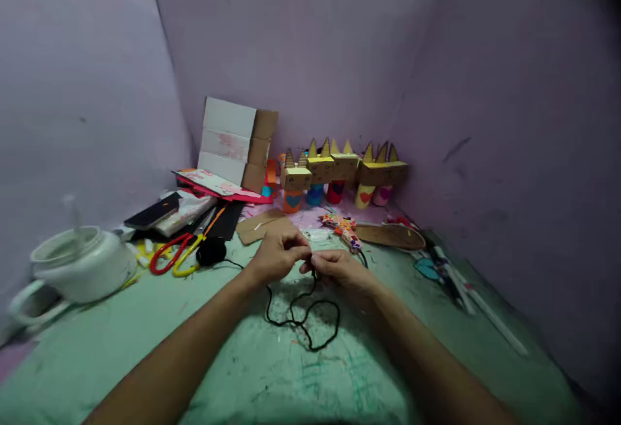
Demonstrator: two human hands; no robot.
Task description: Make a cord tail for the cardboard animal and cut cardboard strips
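Black yarn (324,347) lies in loose loops on the green tabletop, below my hands. One strand runs up between my fingertips, and another trails left under my wrist to a black yarn ball (211,252). My left hand (279,255) pinches the yarn between thumb and forefinger. My right hand (339,268) is closed on the same yarn, its fingertips meeting those of the left. The exact point of grip is hidden by the fingers. Just beyond my right hand lies a colourful patterned star shape (347,229) with a dark cord at its lower end.
At left stand a white teapot-like pot (92,276), red-handled scissors (167,253) and yellow-handled scissors (188,258). Behind are cardboard pieces (262,226) and several paper-roll figures (292,200) with cardboard heads. Pens (453,276) lie at right. Purple walls (310,50) enclose the table.
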